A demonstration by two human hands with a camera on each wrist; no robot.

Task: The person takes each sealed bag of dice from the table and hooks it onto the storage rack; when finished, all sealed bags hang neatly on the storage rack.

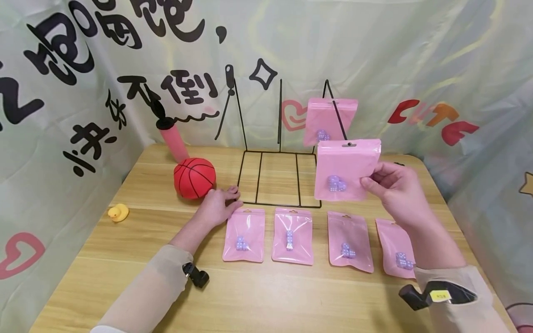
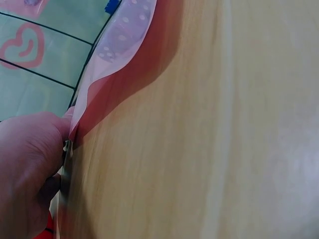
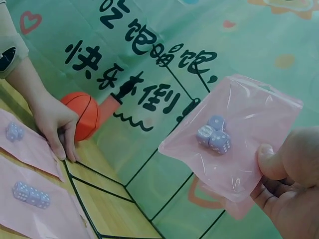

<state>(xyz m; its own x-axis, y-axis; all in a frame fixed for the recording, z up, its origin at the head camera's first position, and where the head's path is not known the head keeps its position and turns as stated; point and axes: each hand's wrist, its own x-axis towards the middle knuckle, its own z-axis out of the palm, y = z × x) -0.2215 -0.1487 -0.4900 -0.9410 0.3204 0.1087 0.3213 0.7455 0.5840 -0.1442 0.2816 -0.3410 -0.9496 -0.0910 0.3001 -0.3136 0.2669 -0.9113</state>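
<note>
My right hand [image 1: 401,196] pinches a pink zip bag [image 1: 354,164] by its right edge, thumb in front. Purple spotted dice [image 3: 214,135] show through the film. The bag's hang hole meets the front tip of a prong of the black wire rack [image 1: 275,204]. Farther back, another pink bag [image 1: 329,113] hangs on that side of the rack. My left hand [image 1: 216,206] holds the front left corner of the rack's base, thumb and fingers about the wire. Just beside its fingertips lies a flat pink bag [image 1: 250,226], its curled edge close in the left wrist view.
More pink bags of dice, [image 1: 300,222] and others, lie in a row before the rack. A red basketball-patterned ball [image 1: 195,178], a pink bottle [image 1: 174,142] and a yellow duck [image 1: 118,212] stand at the left. A printed cloth [image 1: 366,51] surrounds the table.
</note>
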